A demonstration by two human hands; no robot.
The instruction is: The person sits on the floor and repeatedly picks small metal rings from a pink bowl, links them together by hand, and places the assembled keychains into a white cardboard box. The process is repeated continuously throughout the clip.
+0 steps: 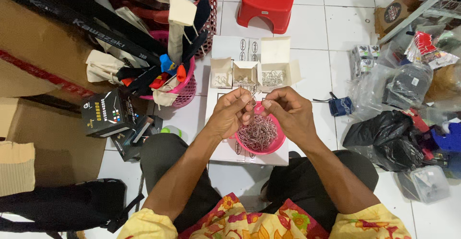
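Hands, left (231, 114) and right (288, 114), pinch small metal hooks (256, 105) above pink bowl (277, 143).

A: Both forearms run up from the bottom corners, bare from the elbows, angling in toward each other.

B: And the left hand (232, 113)?

A: Knuckles up, wrist bent slightly inward, fingers curled with the fingertips (246, 98) pinched together at the top.

B: The right hand (289, 114)?

A: It mirrors the other: back of the hand to the camera, thumb and forefinger nipped tight, tips just beside the left's. The two hands meet at centre, nearly touching.
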